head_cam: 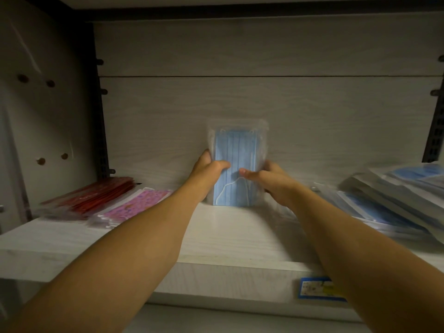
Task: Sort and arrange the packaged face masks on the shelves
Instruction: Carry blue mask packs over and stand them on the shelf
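Nearest to me, a blue price label (322,289) is sitting on the front edge of the shelf (228,239), below my right forearm. Further in, both of my arms are reaching across the pale board. My left hand (209,171) is gripping the left edge of the blue mask pack (236,162), thumb curled over its front and fingers going behind it. My right hand (271,181) is clasping the right edge, thumb across the front, fingers wrapping the side. Between my fingers the pack is standing upright on the shelf, close against the back panel (264,99). Off to the left of my fingers, a pink patterned pack (134,205) and a red pack (101,195) are lying flat. Off to the right, a heap of blue packs (394,195) is leaning in a loose stack.
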`<action>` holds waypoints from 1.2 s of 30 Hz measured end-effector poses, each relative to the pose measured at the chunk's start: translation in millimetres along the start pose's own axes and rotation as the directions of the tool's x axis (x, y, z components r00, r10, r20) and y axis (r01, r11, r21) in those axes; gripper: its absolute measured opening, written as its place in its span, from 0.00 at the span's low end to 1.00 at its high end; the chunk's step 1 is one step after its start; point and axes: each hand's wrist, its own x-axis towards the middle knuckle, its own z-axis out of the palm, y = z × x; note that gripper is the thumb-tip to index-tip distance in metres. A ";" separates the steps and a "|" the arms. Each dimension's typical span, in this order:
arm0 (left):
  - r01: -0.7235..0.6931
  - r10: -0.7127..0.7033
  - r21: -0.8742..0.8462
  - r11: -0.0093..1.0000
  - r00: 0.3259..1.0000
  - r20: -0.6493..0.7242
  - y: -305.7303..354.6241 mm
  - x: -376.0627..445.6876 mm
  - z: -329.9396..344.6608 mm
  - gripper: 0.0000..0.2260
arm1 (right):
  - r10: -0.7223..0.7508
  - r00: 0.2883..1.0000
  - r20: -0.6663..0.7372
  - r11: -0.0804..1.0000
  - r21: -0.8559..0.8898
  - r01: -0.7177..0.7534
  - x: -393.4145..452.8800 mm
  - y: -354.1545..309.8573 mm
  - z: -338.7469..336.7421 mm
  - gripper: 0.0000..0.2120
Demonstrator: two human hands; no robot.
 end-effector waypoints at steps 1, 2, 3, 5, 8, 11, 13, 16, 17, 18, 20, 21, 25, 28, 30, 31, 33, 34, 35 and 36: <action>0.003 -0.003 0.003 1.000 1.000 -0.001 1.1 -0.9 -0.2 0.22 | -0.008 1.000 -0.008 1.000 0.014 0.008 -0.5 -0.8 -0.3 0.41; 0.001 -0.001 0.005 1.000 1.000 -0.003 1.6 -1.2 -0.1 0.21 | -0.014 1.000 -0.019 1.000 0.015 0.014 -0.8 -1.5 -0.4 0.39; -0.003 0.003 0.008 1.000 1.000 -0.006 1.9 -1.7 -0.1 0.20 | -0.023 0.999 -0.030 1.000 0.016 0.023 -2.3 -2.7 0.3 0.34; -0.010 0.011 0.011 1.000 1.000 -0.020 2.8 -2.0 -0.3 0.20 | -0.025 0.997 -0.069 1.000 0.011 0.026 -1.8 -2.3 -0.6 0.25; -0.047 0.046 -0.032 0.998 0.999 -0.027 5.7 -1.1 0.6 0.17 | -0.055 0.990 -0.134 0.998 -0.005 0.055 0.6 -2.8 -0.4 0.21; -0.077 0.074 -0.059 0.995 0.996 -0.057 9.4 -2.3 1.5 0.17 | -0.089 0.986 -0.142 0.996 -0.004 0.090 2.6 -3.4 -1.5 0.20; -0.076 0.072 -0.052 0.996 0.995 -0.076 8.7 -1.8 -0.5 0.20 | -0.069 0.991 -0.110 0.998 -0.008 0.068 2.6 -2.9 -2.2 0.23; -0.048 0.046 -0.021 0.999 0.994 -0.097 6.8 -0.4 -5.2 0.23 | -0.044 0.995 -0.088 0.999 -0.011 0.043 4.3 -1.5 -4.0 0.27; -0.039 0.039 -0.001 0.999 0.995 -0.093 7.0 -1.0 -6.1 0.23 | -0.048 0.994 -0.099 0.999 -0.014 0.047 5.0 -1.0 -4.7 0.26; -0.033 0.034 0.016 0.999 0.996 -0.088 7.5 -1.6 -6.7 0.22 | -0.055 0.992 -0.111 0.998 -0.014 0.054 5.3 -0.8 -4.8 0.24; -0.037 0.041 0.045 0.998 0.995 -0.087 7.2 -1.8 -6.3 0.17 | -0.072 0.986 -0.148 0.997 -0.013 0.071 5.6 0.1 -4.4 0.19; -0.041 0.046 0.055 0.998 0.995 -0.091 6.8 -1.8 -6.0 0.13 | -0.084 0.982 -0.169 0.996 -0.017 0.082 6.0 0.4 -4.1 0.18; -0.070 0.081 0.084 0.994 0.988 -0.133 7.7 -2.3 -6.5 0.06 | -0.113 0.969 -0.218 0.993 -0.045 0.106 3.3 -2.9 -0.5 0.16; -0.079 0.098 0.118 0.990 0.981 -0.165 17.0 -7.2 -9.8 0.05 | -0.137 0.961 -0.242 0.990 -0.054 0.127 -3.0 -8.0 3.8 0.14; -0.083 0.111 0.156 0.984 0.977 -0.184 28.9 -11.1 -14.3 0.09 | -0.160 0.953 -0.259 0.986 -0.081 0.143 -6.9 -16.5 7.8 0.12; -0.083 0.116 0.174 0.981 0.974 -0.193 35.8 -12.7 -17.1 0.10 | -0.171 0.950 -0.263 0.984 -0.087 0.153 -8.6 -21.9 9.8 0.12; -0.070 0.118 0.221 0.973 0.971 -0.209 50.1 -14.9 -24.1 0.10 | -0.193 0.944 -0.269 0.980 -0.098 0.172 -11.0 -33.0 13.7 0.12; -0.057 0.111 0.243 0.968 0.971 -0.212 57.0 -16.4 -28.1 0.09 | -0.195 0.942 -0.274 0.979 -0.106 0.172 -12.2 -38.0 15.9 0.12; -0.044 0.101 0.261 0.964 0.972 -0.212 63.2 -17.6 -32.3 0.06 | -0.189 0.942 -0.277 0.980 -0.110 0.164 -13.4 -42.3 18.0 0.13; -0.030 0.090 0.275 0.961 0.974 -0.209 68.6 -19.2 -36.6 0.06 | -0.177 0.944 -0.280 0.982 -0.113 0.151 -13.8 -45.7 20.6 0.13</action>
